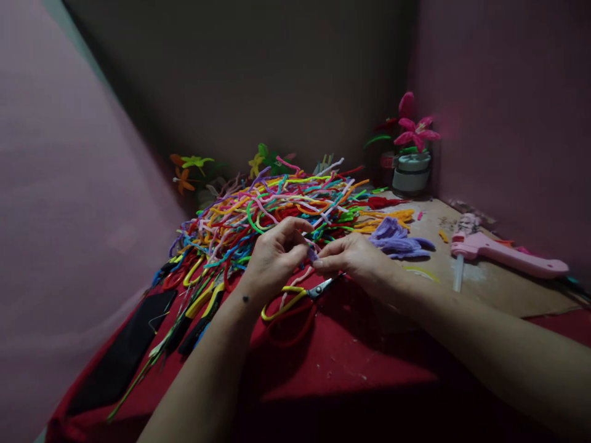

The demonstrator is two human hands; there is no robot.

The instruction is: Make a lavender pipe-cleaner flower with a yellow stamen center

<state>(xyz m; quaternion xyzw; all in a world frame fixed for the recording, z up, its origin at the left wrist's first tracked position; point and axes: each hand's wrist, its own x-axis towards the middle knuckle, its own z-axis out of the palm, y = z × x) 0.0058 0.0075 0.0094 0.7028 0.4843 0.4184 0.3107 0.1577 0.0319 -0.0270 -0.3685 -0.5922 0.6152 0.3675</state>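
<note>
Between the fingertips of both hands is a small purple pipe cleaner piece point(313, 253), mostly covered by the fingers. My left hand point(282, 249) pinches it from the left, its fingers curled. From the right, my right hand point(348, 255) closes thumb and forefinger on the same piece. Just below the hands lie scissors point(295, 298) with yellow and red handles, blades pointing right. A heap of multicoloured pipe cleaners point(277, 203) rises behind the hands. Right of it, a bundle of bent purple pipe cleaners point(397, 239) rests on a brown board point(489, 289).
A pink glue gun point(512, 253) lies on the board at the right. Pliers point(203, 307) and a black flat object point(122, 351) are on the red cloth point(341, 369) at the left. Pink pipe cleaner flowers point(418, 132) stand in a pot point(410, 174) at the back right.
</note>
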